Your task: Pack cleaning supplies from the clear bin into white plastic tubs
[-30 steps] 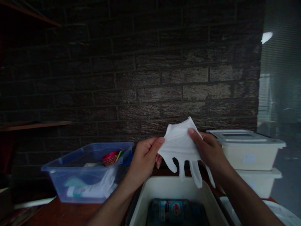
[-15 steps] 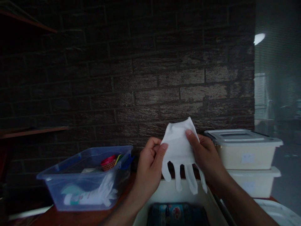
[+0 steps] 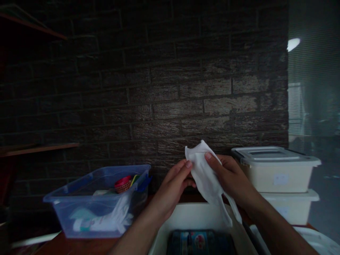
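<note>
A white glove (image 3: 205, 177) hangs between my two hands, its cuff up and its fingers dangling, the fabric now folded together lengthwise. My left hand (image 3: 174, 187) pinches the cuff's left edge between thumb and fingers. On the other side, my right hand (image 3: 231, 177) grips the glove with the thumb pressed flat on its front. Below the glove stands an open cream bin (image 3: 191, 212), holding a dark bottle-like item (image 3: 200, 242) with a blue and red label; its lower part is cut off by the frame.
At left, a clear blue-tinted bin (image 3: 98, 198) holds a red woven basket (image 3: 123, 184), a white tube (image 3: 98, 224) and white gloves (image 3: 122, 212). Two lidded cream boxes (image 3: 276, 175) are stacked at right, near a white lid (image 3: 316, 235). A dark brick wall (image 3: 172, 88) rises behind.
The glove was spread flat with its fingers fanned out; now it is folded narrower and tilted. My left hand has shifted right, closer to my right hand.
</note>
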